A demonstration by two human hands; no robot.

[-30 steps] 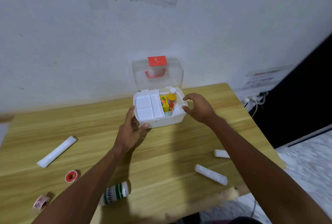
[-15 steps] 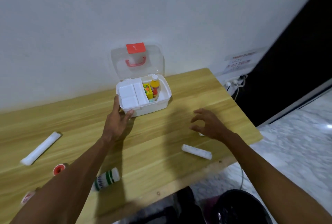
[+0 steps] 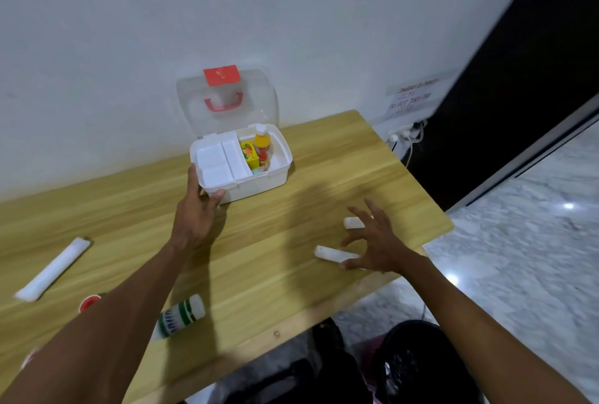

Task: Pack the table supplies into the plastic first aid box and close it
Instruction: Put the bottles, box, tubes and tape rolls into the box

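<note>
Against the front left corner of the white plastic first aid box (image 3: 259, 178), the left hand (image 3: 197, 209) rests with fingers loosely spread, thumb on the front wall, gripping nothing. Its clear lid (image 3: 227, 102) with a red handle stands upright behind, and an orange-capped bottle (image 3: 261, 142) and a yellow carton (image 3: 249, 153) sit in the compartment farther from that hand. Right of it, over the wooden tabletop (image 3: 275, 241), the right hand (image 3: 379, 244) hovers wide open above two white cylindrical rolls, one (image 3: 334, 253) by the thumb, one (image 3: 353, 222) beyond the fingers. Left of the left forearm lie a long white packet (image 3: 53, 269) and a red-capped item (image 3: 89, 302); a green-striped white bottle (image 3: 180, 314) lies between the forearms.
</note>
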